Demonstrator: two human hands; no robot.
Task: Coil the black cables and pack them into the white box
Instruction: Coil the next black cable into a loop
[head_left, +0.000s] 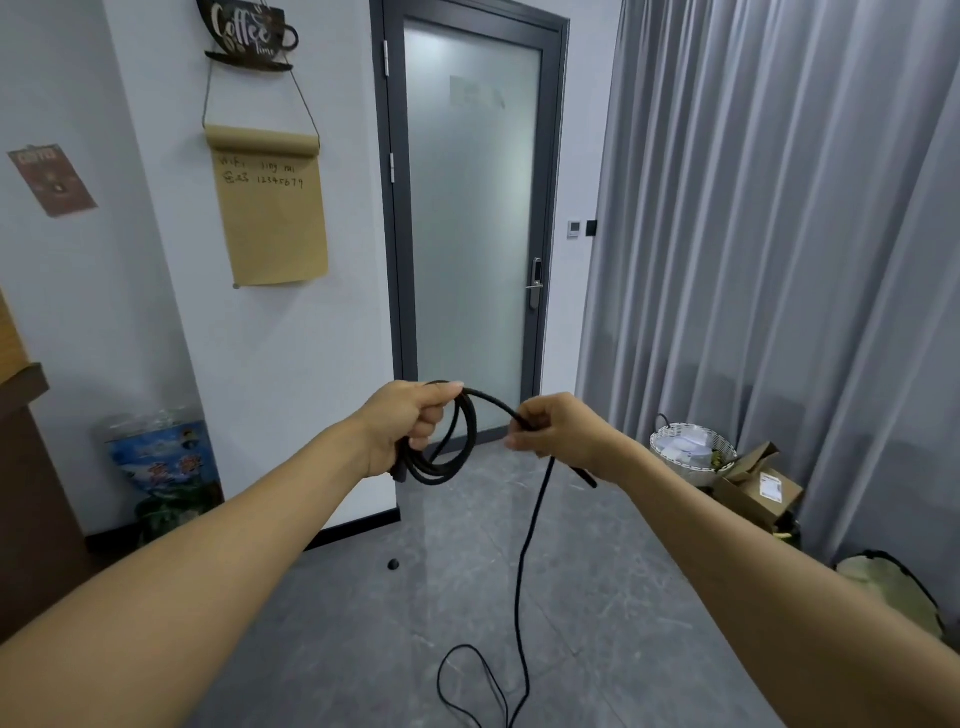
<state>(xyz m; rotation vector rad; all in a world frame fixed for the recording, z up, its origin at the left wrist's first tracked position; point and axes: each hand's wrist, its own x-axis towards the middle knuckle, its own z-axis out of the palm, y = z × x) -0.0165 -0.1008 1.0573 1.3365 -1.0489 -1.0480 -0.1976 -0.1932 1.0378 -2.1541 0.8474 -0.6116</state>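
Note:
A black cable (524, 551) runs from my hands down to the grey floor, where its slack lies in a loose loop near the bottom edge. My left hand (402, 423) is closed around a small coil of a few turns (457, 457) that hangs below the fingers. My right hand (550, 428) pinches the same cable just to the right of the coil, at chest height in front of a frosted glass door. A short stiff end sticks out below my right wrist. No white box is in view.
A frosted glass door (470, 234) stands straight ahead and grey curtains (779, 260) hang on the right. A white woven basket (693, 452) and an open cardboard box (758, 488) sit on the floor at right. A printed bin (161, 462) stands at left by the wall.

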